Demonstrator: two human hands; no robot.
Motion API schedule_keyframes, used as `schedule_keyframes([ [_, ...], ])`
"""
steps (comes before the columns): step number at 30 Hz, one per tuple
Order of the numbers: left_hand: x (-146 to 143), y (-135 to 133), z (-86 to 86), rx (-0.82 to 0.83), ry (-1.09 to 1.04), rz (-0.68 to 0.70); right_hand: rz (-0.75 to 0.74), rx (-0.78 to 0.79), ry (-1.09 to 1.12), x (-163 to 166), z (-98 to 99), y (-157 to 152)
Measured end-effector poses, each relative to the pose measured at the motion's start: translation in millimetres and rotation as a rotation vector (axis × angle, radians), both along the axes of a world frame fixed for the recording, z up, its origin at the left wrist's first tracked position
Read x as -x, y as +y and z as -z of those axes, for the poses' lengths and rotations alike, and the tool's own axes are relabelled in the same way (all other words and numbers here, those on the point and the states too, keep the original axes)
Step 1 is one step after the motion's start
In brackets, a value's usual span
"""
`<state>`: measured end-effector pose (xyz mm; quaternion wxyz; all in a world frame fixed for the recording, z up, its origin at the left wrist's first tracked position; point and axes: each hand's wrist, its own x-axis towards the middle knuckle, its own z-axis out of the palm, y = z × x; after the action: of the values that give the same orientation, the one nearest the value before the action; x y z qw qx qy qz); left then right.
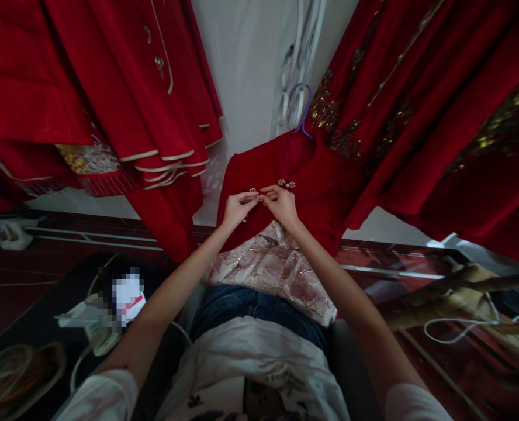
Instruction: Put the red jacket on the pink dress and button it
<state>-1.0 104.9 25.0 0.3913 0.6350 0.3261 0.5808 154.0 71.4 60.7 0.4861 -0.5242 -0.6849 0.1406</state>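
A red jacket [329, 181] hangs on a purple hanger [304, 114] in front of me. Beaded, flower-like ornaments [287, 183] decorate its front. My left hand [238, 209] and my right hand [281, 204] meet at the jacket's front, among these ornaments. Both are closed, thumbs and fingers pinching at the jacket front, with the fingertips almost touching. The exact bit between the fingertips is too small to tell. Below the jacket, a pale pink, gold-patterned cloth [259, 257] spreads down over my lap.
Red garments with pale edging [167, 117] hang at the left, and red garments with gold embroidery [417, 117] at the right. A dark tabletop [35, 316] on my left bears a power strip [82, 314] and cables. Wooden poles [452, 298] and a white cord lie at the right.
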Motion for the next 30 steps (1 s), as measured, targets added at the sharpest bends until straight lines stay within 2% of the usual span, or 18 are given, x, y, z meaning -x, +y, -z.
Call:
schedule_keyframes([
  [7, 3.1, 0.7, -3.5, 0.003, 0.084, -0.023, -0.004, -0.04, -0.034, 0.4, -1.4, -6.9],
  [10, 7.7, 0.7, -8.2, -0.046, 0.16, -0.012, 0.016, -0.033, -0.044, 1.5, -3.3, -6.8],
  [13, 9.5, -1.2, -11.2, -0.139, 0.241, -0.022, -0.033, -0.018, -0.015, 1.3, -6.1, -8.0],
  [15, 10.0, -6.0, -11.0, -0.208, 0.287, -0.067, -0.099, 0.038, 0.033, -2.6, -8.6, -15.0],
  [18, 14.2, -21.4, -6.2, -0.277, 0.383, -0.205, -0.16, 0.158, 0.086, -19.1, -10.2, -38.1],
  [22, 24.7, -49.7, 10.4, -0.219, 0.539, -0.275, -0.167, 0.294, -0.083, -50.6, -5.3, -72.3],
  [25, 26.6, -66.0, 28.3, -0.135, 0.626, -0.283, -0.077, 0.362, -0.356, -56.8, -0.4, -83.0],
  [30, 20.7, -70.4, 53.1, -0.125, 0.597, -0.313, 0.254, 0.495, -0.61, -32.1, 2.2, -88.5],
])
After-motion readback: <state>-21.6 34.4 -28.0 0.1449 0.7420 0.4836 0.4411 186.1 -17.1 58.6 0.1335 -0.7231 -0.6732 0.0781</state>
